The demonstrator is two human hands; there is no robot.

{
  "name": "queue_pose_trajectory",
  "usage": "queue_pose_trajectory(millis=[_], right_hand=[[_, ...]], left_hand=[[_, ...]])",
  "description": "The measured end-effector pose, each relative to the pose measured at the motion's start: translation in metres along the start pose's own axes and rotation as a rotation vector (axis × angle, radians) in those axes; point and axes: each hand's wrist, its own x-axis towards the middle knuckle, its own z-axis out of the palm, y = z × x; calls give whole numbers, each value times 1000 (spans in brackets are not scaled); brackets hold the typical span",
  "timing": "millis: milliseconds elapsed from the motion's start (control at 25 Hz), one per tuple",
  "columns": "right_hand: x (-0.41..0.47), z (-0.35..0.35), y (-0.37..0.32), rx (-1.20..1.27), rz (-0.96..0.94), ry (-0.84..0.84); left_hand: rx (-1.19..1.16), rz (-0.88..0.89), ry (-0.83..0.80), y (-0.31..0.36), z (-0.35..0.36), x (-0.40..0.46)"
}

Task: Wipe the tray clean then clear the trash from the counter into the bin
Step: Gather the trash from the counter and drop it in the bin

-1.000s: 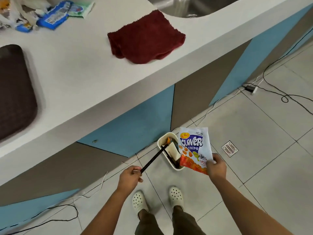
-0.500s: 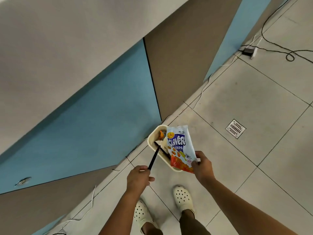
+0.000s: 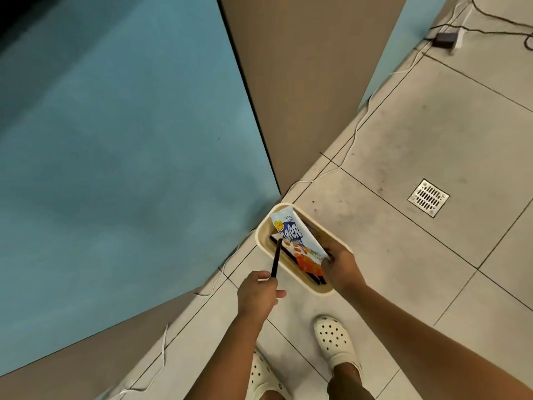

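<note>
Here we see, at the far left, a smooth blue panel (image 3: 115,168) of the counter front filling most of the view, with a matte tan panel (image 3: 302,82) beside it, split by a dark seam. A thin white cable (image 3: 346,151) trails along the foot of these panels on the floor (image 3: 418,269), which is pale square tile with dark grout lines and faint scuffs.

Our left hand (image 3: 258,293) has its fingers curled round the lower end of a slim black stick (image 3: 275,259), whose upper end points over the near-left rim of the bin (image 3: 313,287). The bin is a small cream plastic tub with rounded corners, standing on the floor at the base of the panels, just ahead of two white perforated clogs (image 3: 334,342).

Our right hand (image 3: 341,269) pinches the orange bottom edge of a glossy chip bag (image 3: 298,241), which is tilted inside the bin's opening over dark items we cannot make out.

Further right, a square metal drain grate (image 3: 429,197) sits flush in a tile; at the top right corner, black cords and a small dark adapter (image 3: 445,39) lie on the floor.
</note>
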Motion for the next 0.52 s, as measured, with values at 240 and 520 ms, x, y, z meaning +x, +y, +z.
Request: queue_pose_trajectory(millis=[240, 520], right_hand=[[22, 12, 9, -209, 107, -227], [-29, -9, 43, -154, 147, -158]], left_hand=[[47, -26, 34, 0, 14, 29], [86, -8, 24, 6, 37, 33]])
